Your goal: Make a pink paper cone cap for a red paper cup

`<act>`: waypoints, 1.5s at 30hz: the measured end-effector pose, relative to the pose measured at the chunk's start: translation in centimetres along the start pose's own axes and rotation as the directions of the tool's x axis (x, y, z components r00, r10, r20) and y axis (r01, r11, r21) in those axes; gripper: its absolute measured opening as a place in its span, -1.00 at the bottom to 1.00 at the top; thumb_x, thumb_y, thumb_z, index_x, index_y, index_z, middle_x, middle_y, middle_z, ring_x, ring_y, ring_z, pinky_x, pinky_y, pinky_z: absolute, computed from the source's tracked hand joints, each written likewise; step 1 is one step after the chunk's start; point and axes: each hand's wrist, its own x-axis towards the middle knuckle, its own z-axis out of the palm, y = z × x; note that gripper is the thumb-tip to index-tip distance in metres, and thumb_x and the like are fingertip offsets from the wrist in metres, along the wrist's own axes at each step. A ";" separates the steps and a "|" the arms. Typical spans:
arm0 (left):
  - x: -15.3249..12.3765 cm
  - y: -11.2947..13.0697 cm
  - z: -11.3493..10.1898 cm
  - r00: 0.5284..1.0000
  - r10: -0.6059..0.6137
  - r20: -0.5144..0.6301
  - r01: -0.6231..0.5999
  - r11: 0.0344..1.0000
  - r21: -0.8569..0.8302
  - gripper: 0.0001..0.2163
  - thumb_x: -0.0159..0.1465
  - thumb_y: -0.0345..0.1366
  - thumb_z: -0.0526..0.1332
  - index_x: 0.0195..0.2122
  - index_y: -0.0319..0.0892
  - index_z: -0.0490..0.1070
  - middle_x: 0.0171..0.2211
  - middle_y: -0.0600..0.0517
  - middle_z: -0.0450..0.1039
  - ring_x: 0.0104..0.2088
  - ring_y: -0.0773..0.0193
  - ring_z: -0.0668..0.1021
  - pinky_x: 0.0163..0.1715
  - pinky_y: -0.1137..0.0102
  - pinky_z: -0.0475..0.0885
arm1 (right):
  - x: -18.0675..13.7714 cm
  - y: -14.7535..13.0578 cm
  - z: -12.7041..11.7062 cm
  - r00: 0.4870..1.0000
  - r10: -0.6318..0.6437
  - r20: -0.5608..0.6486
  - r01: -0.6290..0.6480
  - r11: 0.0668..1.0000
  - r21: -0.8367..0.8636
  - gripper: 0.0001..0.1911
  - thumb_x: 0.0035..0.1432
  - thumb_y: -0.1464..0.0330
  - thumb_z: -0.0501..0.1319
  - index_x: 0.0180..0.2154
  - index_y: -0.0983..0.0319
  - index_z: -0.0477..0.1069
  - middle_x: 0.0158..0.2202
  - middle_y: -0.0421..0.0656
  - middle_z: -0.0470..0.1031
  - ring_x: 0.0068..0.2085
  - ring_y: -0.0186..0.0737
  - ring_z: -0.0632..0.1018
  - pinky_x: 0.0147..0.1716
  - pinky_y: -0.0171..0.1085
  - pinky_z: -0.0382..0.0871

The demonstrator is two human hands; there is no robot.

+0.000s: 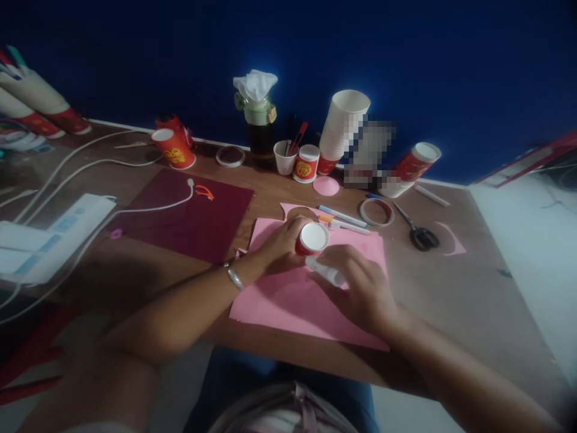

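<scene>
Paper cup (314, 238), small and round, sits in the left hand (288, 243) near the middle of a wooden table (189, 300), seen from the head camera. Its round white end faces up, ringed by a pale raised rim, and a strip of red side wall shows below; whether that end is the mouth or the base, I cannot tell. The left hand's fingers and thumb curl around the cup, gripping it from the left. On that wrist is a silver-coloured band (234, 276). Just to the near right, the right hand (360, 282) pinches a white tube (325, 272) between thumb and fingers, one end of it close to the cup; I cannot tell whether they touch. Under both hands lies pink paper (288, 307). Slim pens (343, 216) rest along its far edge, with a roll of tape (377, 212) just to their right. Farther right are black-handled scissors (422, 237). On the far side, a pink paper disc (326, 186) lies before a tall stack of white cups (342, 120). To the left is a dark red sheet (189, 222).
</scene>
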 end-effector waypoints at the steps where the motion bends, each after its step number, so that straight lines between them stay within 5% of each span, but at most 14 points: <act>1: 0.1 0.0 0.1 1.000 -0.001 -0.005 0.001 1.000 -0.013 -0.45 0.15 -0.02 0.47 0.04 -0.16 0.34 0.11 -0.20 0.42 0.11 -0.06 0.53 0.05 0.06 0.52 | 0.2 0.1 -0.1 0.992 0.125 -0.026 -0.120 0.983 0.139 -0.82 0.33 0.39 0.34 -0.05 0.21 0.44 -0.17 -0.07 0.64 -0.17 -0.15 0.65 -0.24 -0.20 0.62; 3: 0.1 0.0 0.1 1.000 -0.003 -0.007 0.003 0.999 -0.052 -0.32 0.04 0.03 0.55 0.08 -0.16 0.33 0.14 -0.22 0.39 0.14 -0.09 0.51 0.07 0.05 0.52 | 0.7 0.5 -0.3 0.921 0.390 -0.008 -0.344 0.822 0.454 -0.86 0.33 0.29 0.36 -0.14 0.18 0.48 -0.19 -0.11 0.64 -0.19 -0.16 0.66 -0.22 -0.19 0.62; 5: 0.1 0.0 -0.2 1.000 0.012 -0.018 -0.014 0.993 -0.118 -0.15 -0.04 0.06 0.59 0.20 -0.13 0.29 0.17 -0.22 0.38 0.17 -0.09 0.51 0.11 0.05 0.51 | 1.2 1.0 -0.3 0.813 0.574 0.104 -0.461 0.523 0.717 -0.80 0.31 0.20 0.37 -0.18 0.18 0.50 -0.23 -0.13 0.63 -0.27 -0.18 0.67 -0.28 -0.19 0.63; 8: 0.0 0.3 -1.0 0.990 0.094 -0.110 -0.110 0.982 -0.151 -0.09 0.02 0.03 0.59 0.33 -0.06 0.21 0.15 -0.18 0.41 0.17 -0.03 0.51 0.19 0.04 0.45 | 1.6 1.7 0.0 0.696 0.666 0.268 -0.467 0.136 0.874 -0.70 0.20 0.14 0.44 -0.17 0.17 0.48 -0.31 -0.18 0.60 -0.37 -0.23 0.64 -0.37 -0.24 0.60; 11: 0.2 1.6 -2.2 0.945 0.189 -0.266 -0.216 0.973 -0.075 -0.15 0.04 0.02 0.58 0.30 -0.07 0.30 0.06 -0.14 0.46 0.07 0.06 0.54 0.10 0.14 0.49 | 1.9 1.7 0.3 0.684 0.666 0.298 -0.411 0.014 0.912 -0.68 0.17 0.15 0.46 -0.19 0.16 0.45 -0.42 -0.24 0.54 -0.45 -0.29 0.56 -0.50 -0.35 0.47; 15: 0.6 5.0 -3.3 0.924 0.262 -0.279 -0.285 0.957 -0.047 -0.37 0.11 -0.08 0.56 0.19 -0.07 0.47 -0.17 -0.01 0.52 -0.23 0.28 0.53 -0.23 0.38 0.50 | 2.0 0.6 0.4 0.703 0.637 0.315 -0.406 -0.004 0.914 -0.68 0.20 0.14 0.43 -0.18 0.16 0.41 -0.52 -0.30 0.42 -0.53 -0.33 0.42 -0.61 -0.39 0.29; 20: 0.7 7.8 -2.9 0.919 0.300 -0.255 -0.336 0.936 -0.107 -0.70 0.24 -0.26 0.49 -0.01 -0.08 0.62 -0.22 -0.01 0.59 -0.23 0.29 0.60 -0.26 0.41 0.52 | 1.1 -0.3 0.8 0.731 0.584 0.354 -0.439 0.004 0.898 -0.65 0.27 0.07 0.38 -0.16 0.16 0.38 -0.46 -0.29 0.44 -0.51 -0.34 0.45 -0.55 -0.37 0.35; 24: 0.4 7.7 -2.3 0.944 0.158 -0.290 -0.225 0.950 -0.214 -0.77 0.20 -0.28 0.51 -0.11 -0.07 0.66 -0.21 -0.02 0.65 -0.23 0.26 0.63 -0.23 0.37 0.56 | 0.6 -0.1 0.8 0.721 0.593 0.359 -0.490 0.070 0.869 -0.56 0.39 -0.06 0.20 -0.24 0.20 0.41 -0.54 -0.31 0.35 -0.60 -0.40 0.32 -0.66 -0.41 0.19; 28: 0.3 7.4 -2.1 0.952 -0.015 -0.307 -0.090 0.941 -0.326 -0.77 0.16 -0.19 0.54 -0.18 -0.09 0.68 -0.23 -0.02 0.67 -0.26 0.25 0.65 -0.25 0.36 0.59 | 0.6 0.2 0.7 0.682 0.672 0.290 -0.462 0.088 0.882 -0.60 0.35 0.01 0.27 -0.30 0.21 0.44 -0.57 -0.37 0.18 -0.60 -0.43 0.22 -0.67 -0.41 0.19; 34: 0.4 7.3 -1.9 0.932 -0.216 -0.293 0.033 0.852 -0.523 -0.75 0.14 -0.11 0.53 -0.26 -0.13 0.66 -0.29 0.00 0.66 -0.29 0.26 0.64 -0.23 0.36 0.59 | 0.3 0.0 1.1 0.730 0.683 0.030 -0.375 0.365 0.852 -0.75 0.36 0.13 0.31 -0.15 0.19 0.50 -0.50 -0.34 0.36 -0.53 -0.39 0.39 -0.48 -0.28 0.53; 39: 0.4 6.8 -1.6 0.923 -0.305 -0.234 0.069 0.731 -0.679 -0.72 0.11 -0.10 0.55 -0.25 -0.12 0.65 -0.42 0.09 0.55 -0.43 0.37 0.53 -0.26 0.39 0.56 | 0.0 0.0 1.1 0.776 0.610 -0.159 -0.312 0.591 0.744 -0.76 0.27 0.24 0.43 -0.15 0.17 0.45 -0.26 -0.20 0.59 -0.32 -0.27 0.64 -0.31 -0.22 0.63; 41: 0.3 6.8 -1.6 0.923 -0.311 -0.227 0.070 0.715 -0.696 -0.71 0.09 -0.09 0.56 -0.27 -0.13 0.65 -0.43 0.09 0.55 -0.43 0.37 0.54 -0.29 0.41 0.56 | 0.1 0.3 1.0 0.789 0.605 -0.110 -0.323 0.560 0.763 -0.70 0.23 0.21 0.45 -0.12 0.17 0.44 -0.27 -0.21 0.59 -0.33 -0.25 0.66 -0.32 -0.22 0.64; 45: 0.1 7.0 -1.8 0.925 -0.301 -0.231 0.088 0.762 -0.641 -0.73 0.07 -0.14 0.58 -0.30 -0.16 0.65 -0.35 0.02 0.62 -0.33 0.30 0.60 -0.29 0.42 0.56 | 0.3 0.6 0.9 0.774 0.612 0.163 -0.417 0.298 0.859 -0.69 0.35 0.09 0.32 -0.12 0.19 0.42 -0.46 -0.28 0.53 -0.53 -0.29 0.58 -0.47 -0.21 0.61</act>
